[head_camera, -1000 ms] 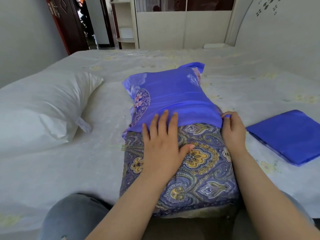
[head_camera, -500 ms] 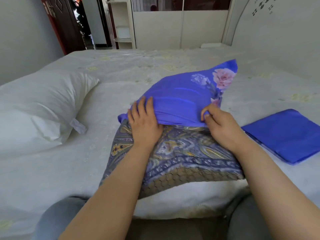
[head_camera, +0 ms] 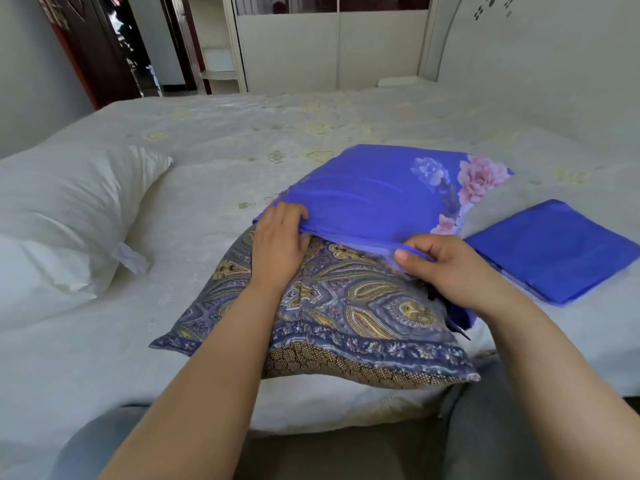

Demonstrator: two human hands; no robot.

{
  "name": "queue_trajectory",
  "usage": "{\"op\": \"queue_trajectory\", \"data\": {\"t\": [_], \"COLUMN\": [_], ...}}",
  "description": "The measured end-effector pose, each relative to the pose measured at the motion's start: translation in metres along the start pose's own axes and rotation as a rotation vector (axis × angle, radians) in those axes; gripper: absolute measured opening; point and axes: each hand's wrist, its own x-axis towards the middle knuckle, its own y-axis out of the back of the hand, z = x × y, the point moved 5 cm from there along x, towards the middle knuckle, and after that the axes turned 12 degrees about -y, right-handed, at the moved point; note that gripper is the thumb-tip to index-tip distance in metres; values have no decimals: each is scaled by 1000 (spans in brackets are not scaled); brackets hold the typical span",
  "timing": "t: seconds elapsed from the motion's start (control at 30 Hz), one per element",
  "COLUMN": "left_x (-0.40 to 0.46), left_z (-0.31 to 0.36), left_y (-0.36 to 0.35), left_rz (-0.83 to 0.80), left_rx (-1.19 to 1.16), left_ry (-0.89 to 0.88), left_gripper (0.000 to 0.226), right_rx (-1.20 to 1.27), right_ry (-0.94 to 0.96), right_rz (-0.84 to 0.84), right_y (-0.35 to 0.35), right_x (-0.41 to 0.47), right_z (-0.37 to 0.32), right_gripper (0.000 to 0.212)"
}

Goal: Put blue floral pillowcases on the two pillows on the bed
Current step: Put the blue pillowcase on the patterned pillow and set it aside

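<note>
Both hands grasp the pillowcase's open edge over the paisley pillow.

The left hand (head_camera: 277, 244) and right hand (head_camera: 446, 268) pinch the blue floral pillowcase (head_camera: 374, 192), half covering the paisley pillow (head_camera: 332, 317) on the bed (head_camera: 242, 140); a white pillow (head_camera: 65, 216) lies left, a folded pillowcase (head_camera: 554, 251) right.

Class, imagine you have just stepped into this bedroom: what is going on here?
A person is pulling a blue floral pillowcase over a paisley-patterned pillow lying on the bed. The left hand and the right hand each grip the open edge of the case, which covers only the far part of the pillow. A bare white pillow lies to the left, and a second folded blue pillowcase waits on the right.
</note>
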Motion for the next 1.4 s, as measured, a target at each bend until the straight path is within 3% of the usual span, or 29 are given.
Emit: {"op": "queue_trajectory", "data": {"t": [0.1,0.17,0.2,0.27,0.3,0.37,0.47,0.57,0.67,0.77,0.87,0.93,1.0,1.03,1.1,1.17,1.27,1.33,1.4], "left_x": [0,6,10,16,18,17,18,21,27,32,26,22,17,15,3,-10,-13,-18,-32], "left_z": [0,5,7,9,10,16,24,26,31,51,51,29,-3,-18,-44,-59,-61,-54,-51], "left_y": [-1,-5,-8,-10,-6,7,32,52,49,30,10,14,24,30,34,32,30,33,38], "left_rz": [-11,-54,-97,-151,-120,-2,227,388,177,-145,-352,-327,-219,-243,-458,-537,-250,-72,58], "left_rx": [-48,-110,-141,-166,-155,-159,-312,-487,-200,142,-5,-321,-494,-395,-190,-208,-147,-115,-103], "left_ry": [51,42,74,153,162,149,176,286,272,89,71,257,414,405,389,471,448,382,397], "left_gripper": [18,15,13,12,12,13,31,39,25,11,14,15,24,26,39,45,20,5,15], "right_rx": [123,-35,-153,-378,-473,-567,-521,-468,-809,-999,-596,-434,-503,-539,-518,-487,-475,-294,-238], "right_ry": [31,-89,-164,-297,-342,-380,-286,-153,-196,-161,49,61,76,92,112,108,110,66,-16], "right_rz": [-230,-316,-281,-50,58,104,184,343,314,309,241,203,268,317,386,411,389,365,455], "right_y": [-3,-9,-10,-3,-2,-9,-18,-4,-3,-25,-50,-58,-62,-63,-64,-64,-66,-60,-43], "right_x": [-13,-19,-18,-14,-14,-18,-26,-25,-2,24,43,50,50,49,46,48,52,50,52], "right_z": [-10,-11,-10,-9,-8,-3,-4,-18,-25,-37,-55,-56,-48,-44,-43,-44,-50,-49,-33], "right_gripper": [43,45,53,66,70,88,102,98,85,69,46,39,37,35,30,25,18,19,33]}}
